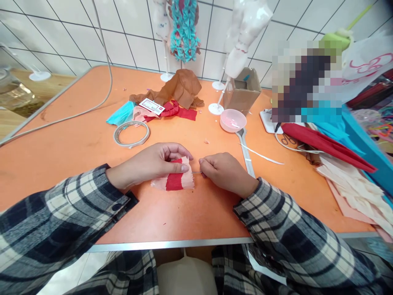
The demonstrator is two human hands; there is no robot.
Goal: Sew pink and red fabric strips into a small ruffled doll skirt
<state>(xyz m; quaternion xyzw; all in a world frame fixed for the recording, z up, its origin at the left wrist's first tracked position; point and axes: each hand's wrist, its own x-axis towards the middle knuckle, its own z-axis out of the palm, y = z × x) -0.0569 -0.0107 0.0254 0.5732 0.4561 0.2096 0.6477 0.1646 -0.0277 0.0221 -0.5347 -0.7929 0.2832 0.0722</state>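
Near the front middle of the orange table (123, 217), my left hand (156, 162) pinches a small pink piece with a red band (174, 181), crepe paper or thin cloth. Its thumb lies on top and its fingers are behind. My right hand (225, 170) is closed just to the right of that piece, thumb against the curled fingers. A thin line, like a wire or a needle, runs from the pinched fingertips to the piece's frayed right edge. Most of it is hidden in the fist, so its kind is unclear.
Beyond my left hand lie a tape roll (114, 137), a white card (152, 106) and crumpled brown material (184, 88). A pink bowl (233, 121), cardboard box (244, 92) and grey strip (246, 153) are right of centre. Red rolled material (328, 145) lies far right.
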